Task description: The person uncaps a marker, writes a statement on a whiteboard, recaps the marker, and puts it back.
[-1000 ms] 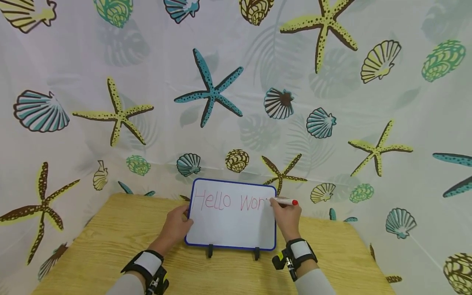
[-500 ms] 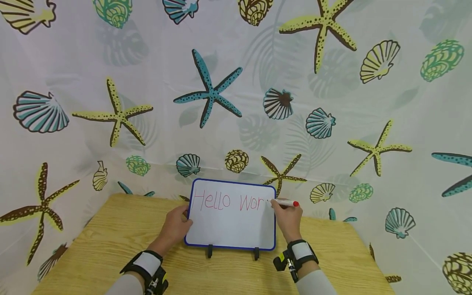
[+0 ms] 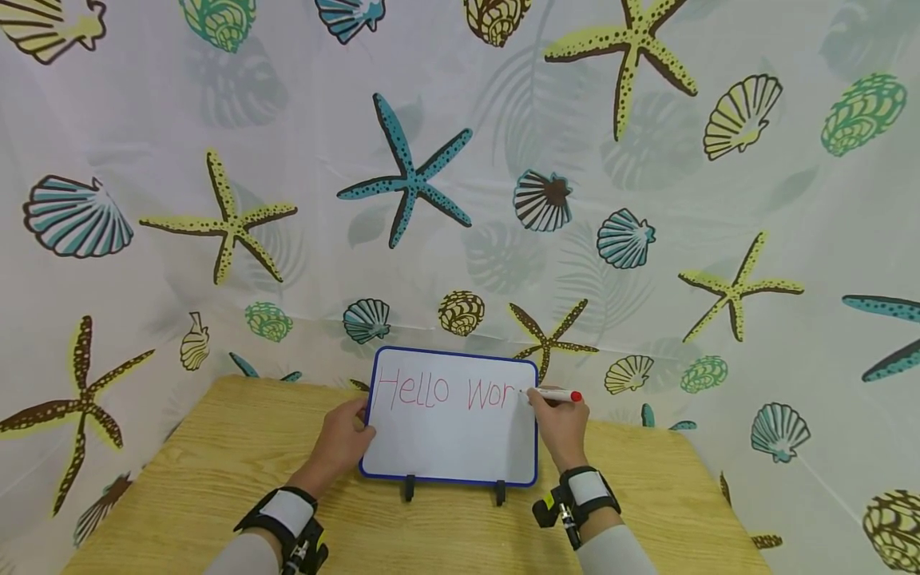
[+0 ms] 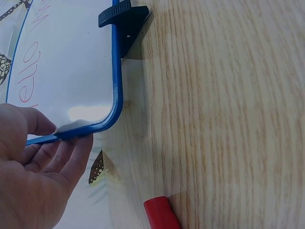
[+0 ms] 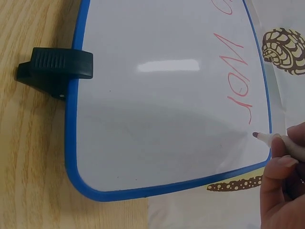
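Note:
A blue-framed whiteboard (image 3: 449,439) leans upright on the wooden table, with "Hello Wor" written in red along its upper part. My left hand (image 3: 343,438) grips the board's left edge; in the left wrist view the thumb lies on the front and the fingers behind the frame. At the upper right, my right hand (image 3: 559,423) pinches a white marker (image 3: 557,394) with a red end. In the right wrist view the marker's tip (image 5: 256,135) is just past the "r"; whether it touches the board I cannot tell.
Dark clip feet (image 3: 410,488) hold the board's lower edge. A red cap-like piece (image 4: 161,213) lies on the wooden table (image 4: 214,119) in the left wrist view. Behind stands a white curtain (image 3: 302,104) printed with starfish and shells.
The right hand has shifted very slightly right with the marker, uncovering the end of the "r". My left hand and the board stay in place.

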The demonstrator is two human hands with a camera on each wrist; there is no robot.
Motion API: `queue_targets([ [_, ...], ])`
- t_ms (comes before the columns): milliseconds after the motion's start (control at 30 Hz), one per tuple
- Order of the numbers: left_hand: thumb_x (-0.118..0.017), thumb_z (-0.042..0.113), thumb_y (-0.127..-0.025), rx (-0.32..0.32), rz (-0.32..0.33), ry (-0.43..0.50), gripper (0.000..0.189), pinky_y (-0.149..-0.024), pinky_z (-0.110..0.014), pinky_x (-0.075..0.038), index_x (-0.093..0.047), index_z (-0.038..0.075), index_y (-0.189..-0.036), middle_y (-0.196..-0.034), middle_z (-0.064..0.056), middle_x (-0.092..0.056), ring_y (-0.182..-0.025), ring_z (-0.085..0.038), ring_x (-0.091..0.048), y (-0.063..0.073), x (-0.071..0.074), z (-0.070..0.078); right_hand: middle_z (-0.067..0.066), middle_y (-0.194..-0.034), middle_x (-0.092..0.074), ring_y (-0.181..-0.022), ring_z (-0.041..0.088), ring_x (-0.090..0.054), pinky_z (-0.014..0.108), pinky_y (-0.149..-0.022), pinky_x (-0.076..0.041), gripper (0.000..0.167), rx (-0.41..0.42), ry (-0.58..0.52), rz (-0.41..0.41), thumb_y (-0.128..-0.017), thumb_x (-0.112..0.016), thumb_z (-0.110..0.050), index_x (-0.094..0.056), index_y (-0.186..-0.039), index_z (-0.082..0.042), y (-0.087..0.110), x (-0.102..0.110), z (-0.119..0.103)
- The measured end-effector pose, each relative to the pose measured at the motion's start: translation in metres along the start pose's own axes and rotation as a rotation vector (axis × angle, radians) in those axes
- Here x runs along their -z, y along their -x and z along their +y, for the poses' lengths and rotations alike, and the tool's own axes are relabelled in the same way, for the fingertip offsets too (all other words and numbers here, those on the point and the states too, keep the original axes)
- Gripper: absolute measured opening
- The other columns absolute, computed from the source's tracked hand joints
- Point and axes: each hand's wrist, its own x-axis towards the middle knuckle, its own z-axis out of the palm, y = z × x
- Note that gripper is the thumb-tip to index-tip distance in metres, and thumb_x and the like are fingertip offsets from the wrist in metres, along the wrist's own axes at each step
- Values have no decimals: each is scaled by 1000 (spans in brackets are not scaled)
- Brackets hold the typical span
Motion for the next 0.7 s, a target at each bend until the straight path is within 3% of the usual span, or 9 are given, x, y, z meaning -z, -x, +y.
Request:
queue_targets([
  [300, -66, 1, -92, -12, 14, 1, 38, -68, -29, -51, -63, -1, -130, -102, -10, -66, -82, -19, -58, -1, -1, -4, 13, -85, -75, -75, 23, -68, 28, -64, -52, 18, 17, 12, 15, -89, -77, -18, -76, -92, -1, -1, -1, 3],
  [700, -65, 1, -93, -14, 12, 3, 38, -77, -35, -55, -63, -1, -131, -103, -10, -66, -90, -22, -59, 1, 0, -1, 12, -88, -75, -76, 24, -65, 32, -68, -54, 19, -2, 7, 15, -91, -76, -22, -77, -95, -4, -5, -4, 0],
])
